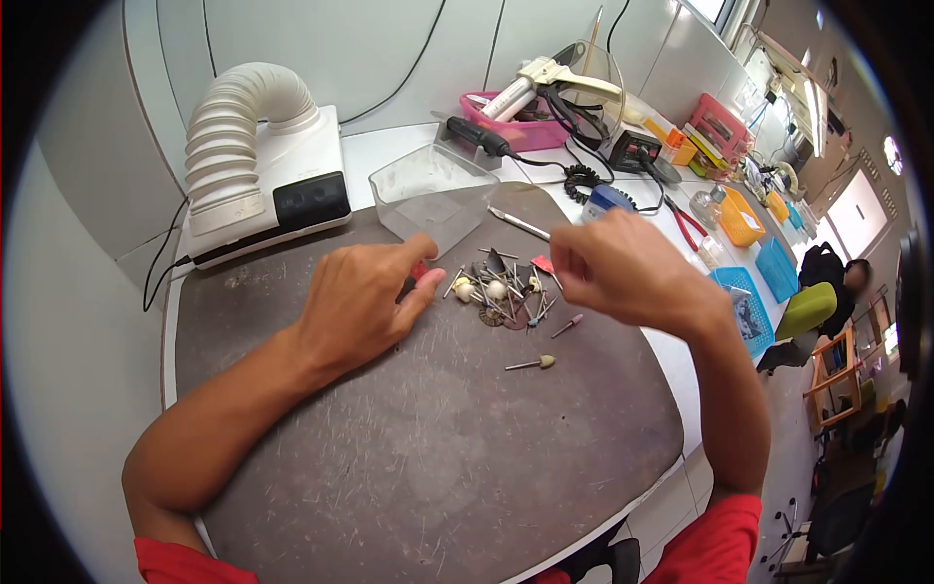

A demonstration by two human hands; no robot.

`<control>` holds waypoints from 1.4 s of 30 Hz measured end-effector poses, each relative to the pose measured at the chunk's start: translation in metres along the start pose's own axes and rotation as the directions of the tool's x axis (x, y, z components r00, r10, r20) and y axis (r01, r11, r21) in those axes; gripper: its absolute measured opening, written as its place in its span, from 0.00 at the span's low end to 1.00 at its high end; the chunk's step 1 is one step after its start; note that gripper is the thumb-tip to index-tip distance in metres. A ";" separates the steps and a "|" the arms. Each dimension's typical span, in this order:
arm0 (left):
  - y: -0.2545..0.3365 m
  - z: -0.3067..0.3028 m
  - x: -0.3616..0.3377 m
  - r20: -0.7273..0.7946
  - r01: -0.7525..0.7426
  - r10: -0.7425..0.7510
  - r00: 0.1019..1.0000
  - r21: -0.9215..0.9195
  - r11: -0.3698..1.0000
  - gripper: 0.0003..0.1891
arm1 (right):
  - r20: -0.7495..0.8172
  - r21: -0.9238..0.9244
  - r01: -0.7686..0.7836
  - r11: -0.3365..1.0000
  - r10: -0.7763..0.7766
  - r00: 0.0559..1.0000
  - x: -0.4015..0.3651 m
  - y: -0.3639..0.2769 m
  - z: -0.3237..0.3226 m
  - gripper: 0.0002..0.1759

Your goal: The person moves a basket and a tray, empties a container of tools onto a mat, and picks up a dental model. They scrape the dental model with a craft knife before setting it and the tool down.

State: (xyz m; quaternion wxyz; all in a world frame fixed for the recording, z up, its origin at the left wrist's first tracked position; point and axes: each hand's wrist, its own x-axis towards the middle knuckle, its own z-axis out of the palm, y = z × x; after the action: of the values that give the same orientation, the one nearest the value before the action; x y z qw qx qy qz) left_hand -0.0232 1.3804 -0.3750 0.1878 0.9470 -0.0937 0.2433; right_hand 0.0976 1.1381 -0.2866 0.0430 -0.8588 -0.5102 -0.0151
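Observation:
A pile of small rotary burs and polishing bits (pixel 501 292) lies on the brown mat (pixel 428 438). Just left of it is my left hand (pixel 365 287), its thumb and forefinger bent around a small red piece (pixel 418 271). My right hand (pixel 623 268) hovers at the pile's right side with fingers curled in; whatever they may hold is hidden. Below the pile lie a pink-tipped bit (pixel 568 325) and a bit with an olive tip (pixel 532 363). Behind, a clear plastic bin (pixel 433 195) stands near a metal tool (pixel 519 223) on the mat.
A white machine with a ribbed hose (pixel 233 127) stands at the back left. At the back are a black handpiece (pixel 477 136), a pink basket (pixel 530 132) and cables. Red-handled pliers (pixel 684 226) and a blue basket (pixel 747 310) lie right. A person (pixel 827 277) is farther off.

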 end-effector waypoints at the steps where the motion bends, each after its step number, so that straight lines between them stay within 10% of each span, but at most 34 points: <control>1: 0.001 0.002 -0.002 -0.001 0.002 -0.002 1.000 0.003 1.000 0.10 | 0.068 0.013 -0.070 0.997 0.069 0.995 -0.007 0.002 0.004 0.04; 9: 0.000 0.010 0.004 0.026 -0.205 0.211 0.977 -0.149 0.967 0.07 | -0.248 0.179 0.147 0.973 -0.100 0.964 0.014 -0.003 0.020 0.06; 23: 0.006 0.004 0.001 -0.116 -0.264 0.246 0.962 -0.181 0.947 0.08 | 0.038 0.082 0.135 0.987 -0.139 0.990 0.059 -0.031 0.032 0.09; 27: 0.011 -0.002 -0.003 -0.046 -0.176 0.171 0.984 -0.153 0.972 0.11 | -0.450 0.125 0.345 0.930 -0.256 0.855 0.043 -0.016 0.023 0.06; 29: 0.007 0.002 -0.003 -0.056 -0.175 0.169 0.984 -0.126 0.977 0.11 | -0.422 0.014 0.219 0.976 -0.192 0.886 0.013 -0.017 -0.005 0.09; 34: 0.020 0.002 0.001 -0.099 -0.290 0.281 0.955 -0.091 0.953 0.13 | -0.848 -0.078 0.185 0.980 -0.163 0.504 -0.131 0.001 -0.031 0.07; 36: 0.025 0.005 -0.002 -0.116 -0.238 0.224 0.968 -0.125 0.963 0.14 | -0.968 0.121 0.009 0.993 0.116 0.221 -0.206 0.004 -0.028 0.09; 42: 0.026 0.014 -0.004 -0.118 -0.175 0.164 0.979 -0.088 0.981 0.14 | -0.663 0.507 -0.193 0.840 0.237 -0.710 -0.342 0.018 0.058 0.12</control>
State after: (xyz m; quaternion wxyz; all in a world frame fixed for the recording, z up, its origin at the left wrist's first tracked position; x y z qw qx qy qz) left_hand -0.0273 1.3518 -0.3801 0.2175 0.9103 -0.1752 0.3055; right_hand -0.0519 0.8355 -0.3698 0.4806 -0.4568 0.0861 -0.7436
